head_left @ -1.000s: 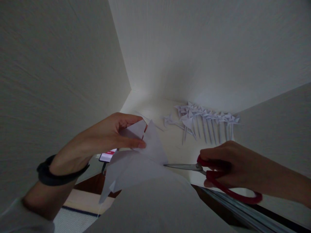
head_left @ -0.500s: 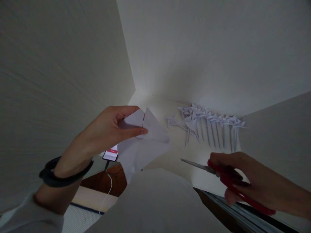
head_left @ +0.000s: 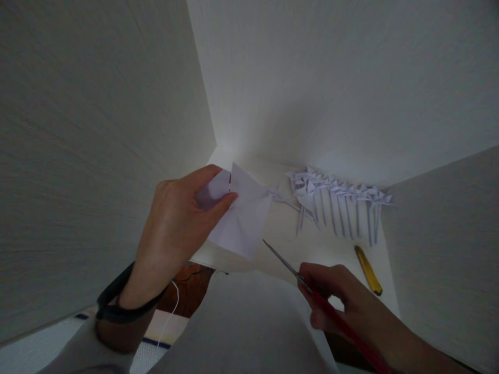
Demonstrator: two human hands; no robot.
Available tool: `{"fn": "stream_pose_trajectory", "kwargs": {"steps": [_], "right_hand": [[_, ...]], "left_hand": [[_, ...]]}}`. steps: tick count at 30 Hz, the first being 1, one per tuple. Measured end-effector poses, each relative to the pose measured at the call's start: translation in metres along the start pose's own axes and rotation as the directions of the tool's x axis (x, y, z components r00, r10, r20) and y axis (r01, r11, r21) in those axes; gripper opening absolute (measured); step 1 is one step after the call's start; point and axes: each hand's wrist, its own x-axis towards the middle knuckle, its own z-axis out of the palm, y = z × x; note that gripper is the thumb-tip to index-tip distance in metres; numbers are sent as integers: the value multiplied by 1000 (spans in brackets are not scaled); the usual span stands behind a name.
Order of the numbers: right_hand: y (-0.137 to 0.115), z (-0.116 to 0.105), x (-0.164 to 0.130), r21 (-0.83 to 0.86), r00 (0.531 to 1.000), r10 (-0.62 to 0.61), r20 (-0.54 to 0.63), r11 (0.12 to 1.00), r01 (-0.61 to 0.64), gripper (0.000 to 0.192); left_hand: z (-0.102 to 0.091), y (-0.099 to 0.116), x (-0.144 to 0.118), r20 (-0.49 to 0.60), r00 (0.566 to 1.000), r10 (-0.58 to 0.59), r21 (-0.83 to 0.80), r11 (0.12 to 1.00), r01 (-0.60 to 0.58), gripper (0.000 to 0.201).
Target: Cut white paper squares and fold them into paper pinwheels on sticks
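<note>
My left hand [head_left: 177,226] pinches a folded white paper [head_left: 244,221] between thumb and fingers and holds it up over the near edge of a white desk [head_left: 280,228]. A black band sits on that wrist. My right hand [head_left: 335,296] grips red-handled scissors [head_left: 290,270]; their blades are together and point up-left toward the paper's lower corner, a short gap away.
Several white paper pinwheels [head_left: 335,200] with rolled stems lie in a row at the back of the desk. A yellow cutter-like tool [head_left: 368,270] lies at the right. White walls close in on the left, back and right. A white cable [head_left: 171,311] hangs below the desk edge.
My right hand has swung the scissors left and down, blades now pointing up at the paper. My left hand turned the paper so it hangs flatter. The yellow tool is now uncovered.
</note>
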Motion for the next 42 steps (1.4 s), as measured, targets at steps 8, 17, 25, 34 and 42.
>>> {"fn": "stream_pose_trajectory", "kwargs": {"steps": [8,17,25,34,42], "right_hand": [[1,18,5,228,1000,-10,16,974,6,48],[3,20,8,349,998,-37,51,937,17,57],[5,22,9,371,997,-21,78,929,-10,57],[7,22,7,364,998,-24,64,931,-1,54],[6,23,8,371,998,-30,53,929,8,53]], "left_hand": [[4,10,-7,-166,986,-9,108,994,27,18],[2,9,-6,-134,991,-30,64,997,39,12],[1,10,-8,-143,989,-41,73,996,51,10],[1,11,-9,-165,985,-49,95,993,66,14],[1,13,-9,-178,983,-43,94,994,61,13]]}}
